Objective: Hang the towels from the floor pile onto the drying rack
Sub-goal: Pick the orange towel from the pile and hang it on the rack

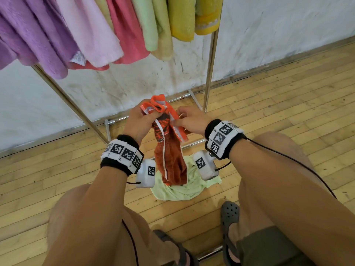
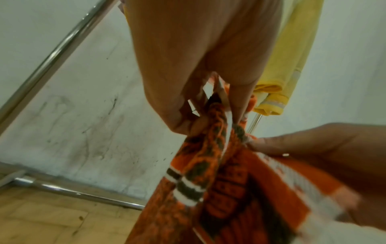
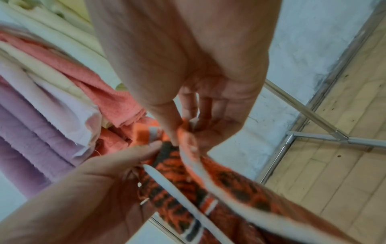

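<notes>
1. Spreading is judged the step in hand: the orange towel is held bunched at its top edge below the drying rack, its tail touching the green towel on the floor.
2. A clean drape is best obtained if two corners are found and drawn apart before lifting.
3. Left hand: fingers curled, gripping the bunched top. Right hand: white-striped hem pinched.
4. Rack load and green towel are recorded in head view only; thumb-to-finger pinch on the hem is shown by right wrist view.

Two loose towels, one rack
</notes>
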The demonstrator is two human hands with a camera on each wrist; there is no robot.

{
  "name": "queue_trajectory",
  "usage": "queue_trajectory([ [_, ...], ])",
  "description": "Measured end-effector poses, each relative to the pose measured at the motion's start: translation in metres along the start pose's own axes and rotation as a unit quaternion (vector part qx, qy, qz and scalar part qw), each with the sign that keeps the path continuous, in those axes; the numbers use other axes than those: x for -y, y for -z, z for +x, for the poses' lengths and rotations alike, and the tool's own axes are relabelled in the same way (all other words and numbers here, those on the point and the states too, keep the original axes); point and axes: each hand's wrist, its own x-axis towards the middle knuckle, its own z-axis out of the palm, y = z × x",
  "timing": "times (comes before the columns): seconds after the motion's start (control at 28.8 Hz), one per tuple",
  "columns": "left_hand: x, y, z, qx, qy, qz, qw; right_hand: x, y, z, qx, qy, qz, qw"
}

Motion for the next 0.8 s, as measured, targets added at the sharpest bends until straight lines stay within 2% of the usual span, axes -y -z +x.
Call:
queue_trajectory([
  [0.1, 0.009, 0.001, 0.005, -0.042, 0.026, 0.080, 0.996, 0.003, 0.001, -0.001, -0.049, -0.009, 0.071, 0.996],
  [0.24, 0.007, -0.007, -0.002, 0.027, 0.026, 0.126, 0.991, 0.004, -0.001, -0.002, -0.086, -0.052, 0.159, 0.982],
  [0.35, 0.007, -0.012, -0.006, 0.062, 0.035, 0.128, 0.989, 0.004, -0.002, -0.001, -0.078, -0.045, 0.176, 0.980],
  [0.45, 0.005, -0.013, -0.005, 0.060, 0.055, 0.118, 0.990, 0.003, 0.000, 0.000, -0.062, -0.027, 0.145, 0.987],
  [0.66, 0.002, -0.015, -0.004, 0.047, 0.122, 0.025, 0.991, -0.002, -0.006, 0.000, -0.054, 0.029, 0.087, 0.994],
  [0.8, 0.005, -0.011, -0.002, 0.041, 0.103, 0.041, 0.993, -0.002, -0.009, 0.000, -0.023, 0.059, -0.007, 0.998],
])
